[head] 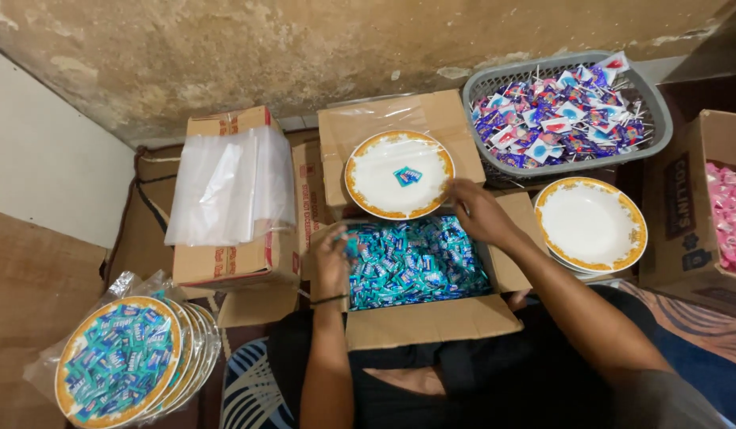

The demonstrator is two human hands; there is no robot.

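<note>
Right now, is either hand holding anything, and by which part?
The left hand pinches small blue-wrapped candies between its fingertips. The right hand reaches into the candy box; whether it grips anything cannot be told.

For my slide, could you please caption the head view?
Both hands reach into a box of blue-wrapped candies below a gold-rimmed plate.

One head-worn view only, looking steeply down from above the person's lap, close in: the open cardboard box of blue-wrapped candies [416, 266] sits dead centre, the stained plaster wall [320, 48] fills the top edge.
</note>
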